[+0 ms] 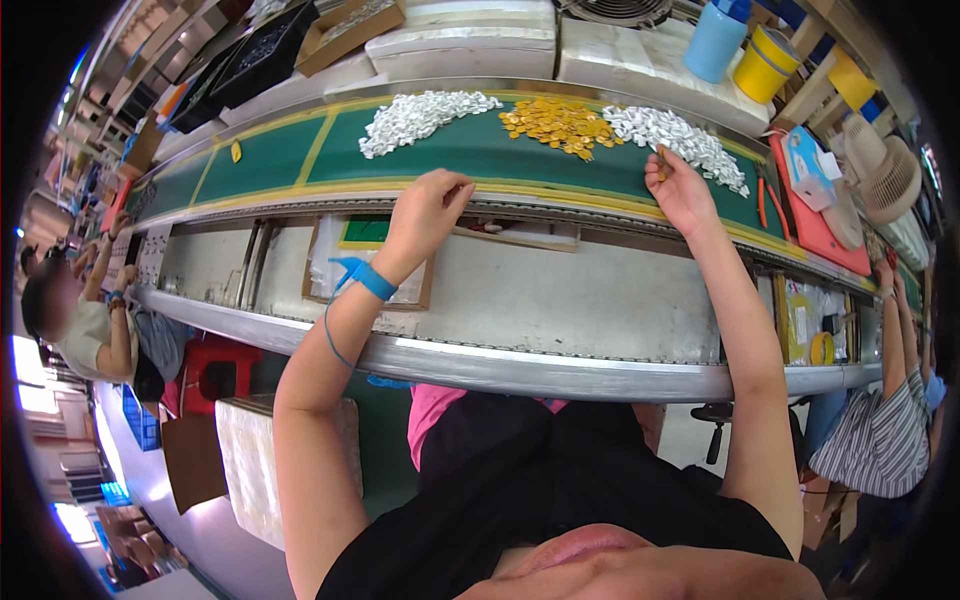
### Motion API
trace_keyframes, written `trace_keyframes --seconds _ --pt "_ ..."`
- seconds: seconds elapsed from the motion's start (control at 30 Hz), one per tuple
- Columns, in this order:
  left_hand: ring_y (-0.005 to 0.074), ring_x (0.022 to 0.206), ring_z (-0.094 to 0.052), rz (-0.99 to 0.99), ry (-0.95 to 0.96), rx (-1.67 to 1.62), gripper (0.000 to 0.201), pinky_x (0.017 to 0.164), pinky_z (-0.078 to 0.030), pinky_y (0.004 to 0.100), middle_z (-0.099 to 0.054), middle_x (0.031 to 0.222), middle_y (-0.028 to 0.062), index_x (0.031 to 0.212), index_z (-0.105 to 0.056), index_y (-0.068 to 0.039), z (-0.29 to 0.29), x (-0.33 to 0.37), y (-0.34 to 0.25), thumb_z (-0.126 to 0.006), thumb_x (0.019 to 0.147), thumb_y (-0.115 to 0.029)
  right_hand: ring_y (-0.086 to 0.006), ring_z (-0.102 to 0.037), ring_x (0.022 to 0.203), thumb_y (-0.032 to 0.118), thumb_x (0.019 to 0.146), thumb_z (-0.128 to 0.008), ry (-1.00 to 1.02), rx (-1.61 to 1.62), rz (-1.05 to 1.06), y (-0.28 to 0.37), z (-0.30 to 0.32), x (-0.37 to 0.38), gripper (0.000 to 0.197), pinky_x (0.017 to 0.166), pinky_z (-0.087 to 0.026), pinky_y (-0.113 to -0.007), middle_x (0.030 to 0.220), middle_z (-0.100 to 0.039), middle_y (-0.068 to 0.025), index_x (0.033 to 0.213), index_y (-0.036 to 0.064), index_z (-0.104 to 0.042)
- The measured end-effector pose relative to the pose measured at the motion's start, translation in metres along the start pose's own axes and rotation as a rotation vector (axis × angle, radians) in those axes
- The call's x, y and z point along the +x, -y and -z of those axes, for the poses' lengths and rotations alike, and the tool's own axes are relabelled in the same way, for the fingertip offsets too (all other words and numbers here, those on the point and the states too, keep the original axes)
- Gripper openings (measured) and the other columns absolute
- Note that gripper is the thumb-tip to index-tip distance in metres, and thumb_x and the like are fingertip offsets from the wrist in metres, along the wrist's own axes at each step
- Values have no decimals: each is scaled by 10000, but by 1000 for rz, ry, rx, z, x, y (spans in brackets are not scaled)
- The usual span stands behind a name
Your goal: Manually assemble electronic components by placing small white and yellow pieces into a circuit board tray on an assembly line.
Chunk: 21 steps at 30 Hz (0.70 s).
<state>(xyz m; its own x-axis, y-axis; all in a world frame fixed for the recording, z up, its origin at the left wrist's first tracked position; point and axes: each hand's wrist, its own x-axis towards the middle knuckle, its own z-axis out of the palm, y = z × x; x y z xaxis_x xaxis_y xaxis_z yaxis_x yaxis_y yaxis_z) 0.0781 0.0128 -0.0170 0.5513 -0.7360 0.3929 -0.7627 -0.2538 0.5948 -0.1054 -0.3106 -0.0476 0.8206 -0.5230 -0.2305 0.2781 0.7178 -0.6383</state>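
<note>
On the green work surface lie a pile of small white pieces (420, 120), a pile of small yellow-orange pieces (560, 125) and a second white pile (690, 150) to the right. My right hand (684, 195) is raised at the near edge of that right pile, its fingertips pinching a small yellow piece (661, 165). My left hand (430, 212), with a blue wrist strap (368, 277), hovers over the near edge below the left white pile. Its fingers are curled together; whatever they hold, if anything, is hidden.
Red-handled pliers (772, 208) lie right of the piles. Farther right are a red tray (815, 215) and a beige fan (888, 170). A lone yellow piece (236, 151) sits far left. A metal rail (520, 367) crosses before me. Other people work at both ends.
</note>
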Motion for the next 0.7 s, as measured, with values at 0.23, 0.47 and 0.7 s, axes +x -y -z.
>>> trace_keyframes --seconds 0.23,0.47,0.7 --pt "322 880 -565 -242 4 177 144 757 -456 388 -607 910 143 927 -636 -11 -44 65 6 -575 818 -80 -116 -524 702 80 886 -563 51 -141 69 0 -3 -11 144 577 -443 -220 828 -561 -64 1006 1 -552" --pt "349 914 -554 -214 9 372 94 788 -467 423 -590 899 156 807 -602 -13 -72 89 15 -551 806 -92 -112 -532 692 81 873 -590 118 -207 76 -8 -9 -6 152 571 -437 -220 833 -574 -53 1002 6 -566" --pt "307 847 -584 -372 76 636 87 711 -509 374 -608 817 155 735 -627 -9 -73 92 8 -578 666 -31 -98 -530 696 101 879 -591 132 -257 84 -4 -8 -9 157 572 -429 -212 842 -582 -42 1002 6 -581"
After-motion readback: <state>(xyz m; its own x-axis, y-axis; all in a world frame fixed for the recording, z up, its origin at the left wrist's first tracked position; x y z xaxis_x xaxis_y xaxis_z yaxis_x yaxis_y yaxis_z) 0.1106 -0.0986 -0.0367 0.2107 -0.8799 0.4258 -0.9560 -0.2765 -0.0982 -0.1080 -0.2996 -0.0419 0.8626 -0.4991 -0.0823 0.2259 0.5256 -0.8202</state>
